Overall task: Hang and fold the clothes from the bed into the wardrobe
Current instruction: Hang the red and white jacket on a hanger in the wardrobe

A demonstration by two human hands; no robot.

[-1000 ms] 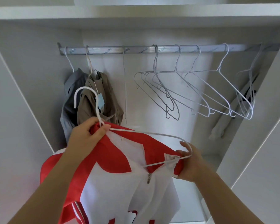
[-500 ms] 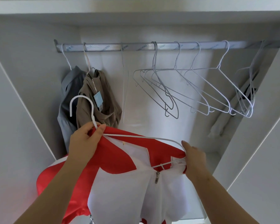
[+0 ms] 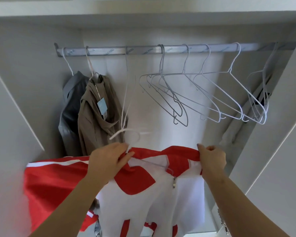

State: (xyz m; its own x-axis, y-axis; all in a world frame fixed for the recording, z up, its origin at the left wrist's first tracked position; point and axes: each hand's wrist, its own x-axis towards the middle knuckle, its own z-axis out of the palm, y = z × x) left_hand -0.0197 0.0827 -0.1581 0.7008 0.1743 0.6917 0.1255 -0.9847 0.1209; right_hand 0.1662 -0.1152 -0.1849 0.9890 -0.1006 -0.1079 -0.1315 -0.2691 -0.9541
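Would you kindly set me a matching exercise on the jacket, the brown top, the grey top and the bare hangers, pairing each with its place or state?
Things:
1 jacket
2 brown top
3 grey top
4 bare hangers

Places or states:
A leftmost on the rail
B gripped by the left hand and right hand, below the rail
C carries a pale blue tag
D on the rail, right of both tops

Pairs: 1-B, 2-C, 3-A, 4-D
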